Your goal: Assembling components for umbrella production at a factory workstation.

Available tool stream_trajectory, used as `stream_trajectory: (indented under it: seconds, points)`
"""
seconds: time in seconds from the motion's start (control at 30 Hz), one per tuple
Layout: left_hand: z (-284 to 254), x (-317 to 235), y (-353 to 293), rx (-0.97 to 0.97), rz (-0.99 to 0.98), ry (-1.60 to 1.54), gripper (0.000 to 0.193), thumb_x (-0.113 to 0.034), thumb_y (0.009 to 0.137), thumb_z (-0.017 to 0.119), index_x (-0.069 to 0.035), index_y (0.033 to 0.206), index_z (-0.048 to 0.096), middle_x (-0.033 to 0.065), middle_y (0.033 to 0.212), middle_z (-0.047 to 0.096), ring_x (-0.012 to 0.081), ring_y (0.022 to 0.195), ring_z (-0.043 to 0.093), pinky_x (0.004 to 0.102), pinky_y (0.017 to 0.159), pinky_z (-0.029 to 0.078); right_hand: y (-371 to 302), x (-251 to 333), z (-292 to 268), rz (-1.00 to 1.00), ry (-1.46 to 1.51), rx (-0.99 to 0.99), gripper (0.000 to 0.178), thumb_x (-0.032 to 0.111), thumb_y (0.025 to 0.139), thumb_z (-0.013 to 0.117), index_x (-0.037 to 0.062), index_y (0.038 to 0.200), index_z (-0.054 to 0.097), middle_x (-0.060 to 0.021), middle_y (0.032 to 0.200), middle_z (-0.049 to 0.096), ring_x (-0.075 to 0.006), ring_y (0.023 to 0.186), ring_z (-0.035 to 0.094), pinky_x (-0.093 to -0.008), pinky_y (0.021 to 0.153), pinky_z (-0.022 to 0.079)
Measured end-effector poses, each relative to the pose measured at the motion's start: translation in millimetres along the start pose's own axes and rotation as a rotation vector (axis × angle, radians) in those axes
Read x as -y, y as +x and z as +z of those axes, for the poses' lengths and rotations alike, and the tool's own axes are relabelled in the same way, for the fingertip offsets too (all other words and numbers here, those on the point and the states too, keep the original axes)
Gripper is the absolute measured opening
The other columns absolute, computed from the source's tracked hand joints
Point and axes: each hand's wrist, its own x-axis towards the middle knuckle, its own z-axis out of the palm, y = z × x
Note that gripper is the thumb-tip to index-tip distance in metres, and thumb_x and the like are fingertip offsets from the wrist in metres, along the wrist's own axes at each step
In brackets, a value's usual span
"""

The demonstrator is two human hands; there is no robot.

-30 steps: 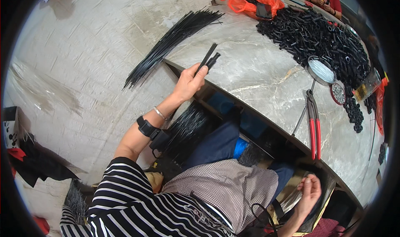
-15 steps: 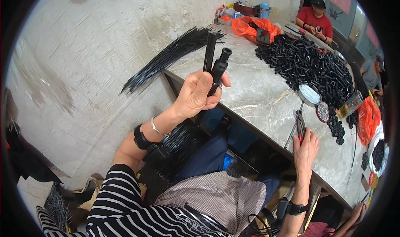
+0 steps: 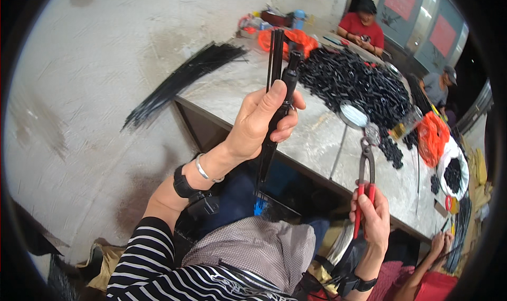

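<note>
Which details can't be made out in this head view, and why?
In the head view:
Held black rods: middles hidden by the left hand.
Pliers: one handle's end hidden by the right hand.
Black pile: lower pieces covered by upper ones.
Rod bundle: too blurred to count.

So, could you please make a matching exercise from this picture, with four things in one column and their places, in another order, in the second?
Things:
1. Red-handled pliers
2. Silver bracelet
3. Thick black piece
4. Heap of small black parts

Places:
A. Around the left wrist
B. On the tabletop
C. In the right hand
D. In the left hand

Pairs: 1-C, 2-A, 3-D, 4-B
</note>
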Motion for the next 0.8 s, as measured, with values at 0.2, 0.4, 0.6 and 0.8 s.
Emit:
stream_trajectory:
  seconds: [0.2,0.4,0.6,0.8]
  points:
    - [36,61,-4,0.015,-0.063,-0.057,0.072,-0.066,0.089,0.036,0.002,0.081,0.057,-0.0050,0.047,0.037,0.0025,0.040,0.033,0.0195,0.039,0.026,-50,25,25,0.197,0.370,0.361,0.041,0.004,0.091,0.049,-0.0130,0.127,0.037,-0.0299,0.116,0.055,-0.0346,0.103,0.061,-0.0423,0.081,0.054]
    - [57,87,-19,-0.059,-0.071,0.055,0.074,-0.070,0.086,0.038,-0.001,0.072,0.060,-0.0038,0.056,0.047,0.0020,0.049,0.042,0.0178,0.043,0.032,-49,5,35,0.287,0.427,0.443,0.040,0.006,0.094,0.048,-0.0116,0.127,0.037,-0.0299,0.120,0.054,-0.0359,0.109,0.059,-0.0409,0.088,0.051]
    - [49,98,-27,-0.018,-0.071,0.123,0.075,-0.071,0.086,0.038,-0.001,0.078,0.065,-0.0049,0.058,0.047,0.0018,0.051,0.045,0.0174,0.044,0.033,-48,0,32,0.359,0.429,0.431,0.041,0.014,0.094,0.050,-0.0108,0.125,0.039,-0.0255,0.107,0.060,-0.0304,0.091,0.065,-0.0377,0.074,0.055]
    - [47,98,-30,-0.012,-0.152,0.226,0.088,-0.081,0.080,0.025,-0.003,0.081,0.066,-0.0030,0.058,0.050,0.0025,0.050,0.044,0.0169,0.043,0.029,-46,-3,35,0.397,0.362,0.413,0.043,0.020,0.092,0.053,-0.0098,0.121,0.041,-0.0201,0.087,0.061,-0.0233,0.064,0.063,-0.0318,0.055,0.053]
